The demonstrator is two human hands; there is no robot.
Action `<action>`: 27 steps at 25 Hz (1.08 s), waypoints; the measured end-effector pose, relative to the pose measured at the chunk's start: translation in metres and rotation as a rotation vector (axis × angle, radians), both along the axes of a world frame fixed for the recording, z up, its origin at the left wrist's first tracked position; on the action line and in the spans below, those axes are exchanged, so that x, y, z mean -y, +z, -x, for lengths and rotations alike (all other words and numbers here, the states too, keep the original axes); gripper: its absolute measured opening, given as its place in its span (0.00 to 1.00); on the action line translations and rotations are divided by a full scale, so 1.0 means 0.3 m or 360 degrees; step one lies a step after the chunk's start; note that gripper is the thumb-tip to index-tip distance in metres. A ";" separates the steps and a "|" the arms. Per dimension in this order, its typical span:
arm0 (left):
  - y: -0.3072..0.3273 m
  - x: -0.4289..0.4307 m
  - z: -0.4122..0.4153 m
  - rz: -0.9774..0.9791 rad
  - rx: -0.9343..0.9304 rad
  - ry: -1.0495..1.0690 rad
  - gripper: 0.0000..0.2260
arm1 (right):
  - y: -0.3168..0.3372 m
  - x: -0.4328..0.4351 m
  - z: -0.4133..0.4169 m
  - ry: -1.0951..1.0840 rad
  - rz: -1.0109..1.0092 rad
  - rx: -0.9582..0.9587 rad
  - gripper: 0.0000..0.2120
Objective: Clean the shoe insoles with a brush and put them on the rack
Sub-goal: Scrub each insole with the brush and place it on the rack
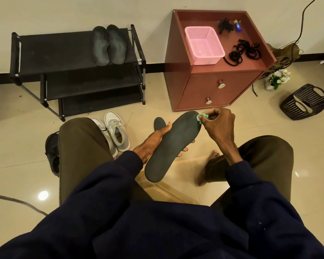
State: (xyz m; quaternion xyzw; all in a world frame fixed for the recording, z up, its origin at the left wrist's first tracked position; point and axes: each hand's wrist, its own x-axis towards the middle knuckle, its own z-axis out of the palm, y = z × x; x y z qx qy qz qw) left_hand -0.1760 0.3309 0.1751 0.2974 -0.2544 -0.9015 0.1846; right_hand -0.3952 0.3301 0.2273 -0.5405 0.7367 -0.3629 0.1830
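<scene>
tiled floor [17,146], glossy, cable across the lower left corner. person seated, navy sleeves and olive trousers fill the bottom of the view, one bare foot on the tiles.

black rack [54,47] against the wall, upper left, three fabric shelves stepped down toward the person. red-brown cabinet [213,90] just right of it, two drawers with metal knobs, open tray top.

insole [172,146], dark, held in mid air between the knees, top face up, toe end pointing away toward the cabinet, heel end toward the person. rack insoles [109,44], a dark pair, lie side by side touching on the top shelf at its right end.

pink basket [204,45] on the cabinet top. dark basket [305,101] tipped on the floor, far right. grey sneakers [112,131] side by side on the floor in front of the rack, beside the left knee. black shoe [52,152] partly hidden behind that knee.

left hand [153,143] grips the insole from below at mid length, thumb over the left edge, fingertips curled up at the right edge. right hand [219,124] at the toe end, fingers curled, pinching the brush.

black laces [243,51] heaped on the cabinet top right of the pink basket. spare insole [159,123], only its tip shows behind the left thumb. white flowers [278,78] on the floor right of the cabinet.

brush [201,117], small, green, touching the insole's toe edge.
</scene>
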 end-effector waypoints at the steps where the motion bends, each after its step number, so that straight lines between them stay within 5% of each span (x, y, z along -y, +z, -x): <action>1: 0.000 0.003 0.002 0.0007 0.0010 -0.0004 0.31 | -0.006 0.001 -0.007 -0.0015 0.0064 0.0015 0.07; 5: 0.007 0.001 0.006 0.0001 0.0107 0.0043 0.31 | -0.018 -0.012 -0.063 0.0174 0.0121 0.0037 0.07; 10: 0.020 -0.004 -0.001 -0.0036 0.0203 0.0224 0.27 | 0.031 -0.012 -0.122 0.0770 -0.0350 0.0087 0.07; 17: -0.004 0.007 0.004 -0.0057 0.0152 0.0187 0.28 | -0.047 0.005 -0.064 0.0184 0.0204 -0.0122 0.05; 23: -0.030 0.016 0.001 -0.0210 0.0128 0.0442 0.23 | 0.029 -0.035 -0.181 0.0975 -0.0423 0.0068 0.04; 27: -0.024 0.012 0.001 -0.0131 0.0107 0.0327 0.30 | 0.023 0.001 -0.116 0.0645 -0.0320 -0.0197 0.04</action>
